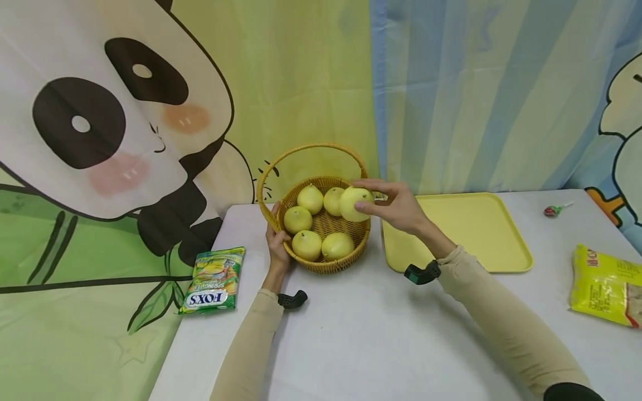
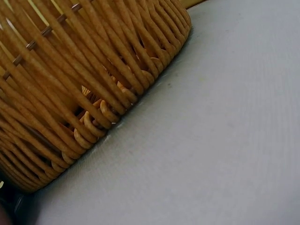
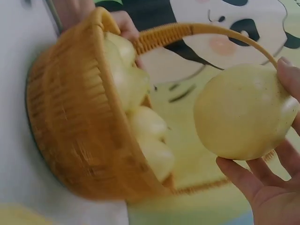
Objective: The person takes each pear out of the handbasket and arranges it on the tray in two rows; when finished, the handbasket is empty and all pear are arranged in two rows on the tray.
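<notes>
A wicker basket with a tall arched handle stands on the white table and holds several pale yellow pears. My left hand grips the basket's left rim by the foot of the handle. In the left wrist view only the woven side and the tabletop show. Above the basket's right rim, my right hand holds one pear between thumb and fingers. The right wrist view shows this held pear up close, apart from the others in the basket.
A yellow tray lies right of the basket, partly behind my right forearm. At the left edge is a green FOX'S candy bag. Far right are a wrapped lollipop and a yellow bag. A printed curtain hangs behind.
</notes>
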`<state>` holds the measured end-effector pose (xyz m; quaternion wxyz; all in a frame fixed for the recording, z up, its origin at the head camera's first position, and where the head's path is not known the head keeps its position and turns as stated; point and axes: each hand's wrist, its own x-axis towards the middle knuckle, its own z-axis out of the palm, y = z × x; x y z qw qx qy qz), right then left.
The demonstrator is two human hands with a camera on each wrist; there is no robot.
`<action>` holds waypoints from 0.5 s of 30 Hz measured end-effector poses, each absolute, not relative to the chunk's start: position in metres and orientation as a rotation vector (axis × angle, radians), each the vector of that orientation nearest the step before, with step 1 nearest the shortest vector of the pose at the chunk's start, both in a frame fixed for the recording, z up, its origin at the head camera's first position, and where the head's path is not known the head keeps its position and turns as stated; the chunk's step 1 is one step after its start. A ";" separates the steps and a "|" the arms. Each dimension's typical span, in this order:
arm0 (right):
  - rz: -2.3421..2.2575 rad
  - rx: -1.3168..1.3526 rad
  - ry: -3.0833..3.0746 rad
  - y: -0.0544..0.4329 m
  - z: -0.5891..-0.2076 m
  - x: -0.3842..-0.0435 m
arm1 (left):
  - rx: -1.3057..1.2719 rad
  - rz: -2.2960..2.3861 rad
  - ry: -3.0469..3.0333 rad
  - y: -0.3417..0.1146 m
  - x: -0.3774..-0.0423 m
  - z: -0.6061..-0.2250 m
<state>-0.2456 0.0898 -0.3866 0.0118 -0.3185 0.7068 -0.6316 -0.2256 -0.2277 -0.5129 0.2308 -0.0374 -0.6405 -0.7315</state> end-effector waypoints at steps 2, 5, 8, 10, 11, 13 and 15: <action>-1.981 -0.967 2.204 0.101 -0.384 -0.247 | -0.107 -2.015 -1.757 -0.228 -0.226 -0.513; -1.961 -0.930 2.227 0.119 -0.384 -0.250 | -0.107 -2.009 -1.761 -0.228 -0.225 -0.512; -1.903 -0.874 2.277 0.137 -0.386 -0.255 | -0.102 -2.006 -1.764 -0.228 -0.225 -0.512; -1.866 -0.823 2.321 0.149 -0.388 -0.259 | -0.105 -2.007 -1.766 -0.228 -0.225 -0.512; -1.842 -0.793 2.353 0.155 -0.388 -0.261 | -0.108 -2.011 -1.763 -0.228 -0.225 -0.512; -1.800 -0.732 2.418 0.167 -0.390 -0.266 | -0.109 -2.015 -1.763 -0.228 -0.225 -0.512; -1.760 -0.669 2.478 0.179 -0.391 -0.271 | -0.109 -2.015 -1.763 -0.228 -0.225 -0.512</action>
